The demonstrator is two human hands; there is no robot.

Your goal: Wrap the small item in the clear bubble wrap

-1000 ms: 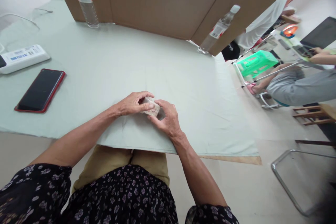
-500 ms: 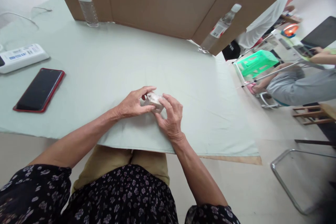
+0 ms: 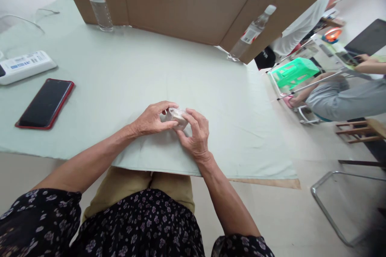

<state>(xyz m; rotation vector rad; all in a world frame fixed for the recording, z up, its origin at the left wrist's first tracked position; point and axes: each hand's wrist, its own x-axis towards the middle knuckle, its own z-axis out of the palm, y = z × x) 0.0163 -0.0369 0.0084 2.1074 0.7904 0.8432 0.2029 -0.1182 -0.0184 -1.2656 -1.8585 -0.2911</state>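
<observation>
Between my two hands is a small, pale, box-like packet (image 3: 177, 117), close above the cloth-covered table (image 3: 144, 72) near its front edge. My left hand (image 3: 157, 119) grips its left side, thumb in front and fingers behind. From the right, my right hand (image 3: 196, 130) holds it with the fingertips on its upper edge and the thumb low down. The fingers partly cover the packet, and its markings are too small to read.
On the left lie a red-cased phone (image 3: 45, 103) and a white power strip (image 3: 27, 66). A cardboard screen (image 3: 181, 4) stands behind, with water bottles (image 3: 101, 4) at its left and right. At right, a seated person (image 3: 346, 96) is beside a green stool (image 3: 294, 73).
My hands and the packet have shifted very slightly, with the same grip. Nothing else on the table has visibly moved.
</observation>
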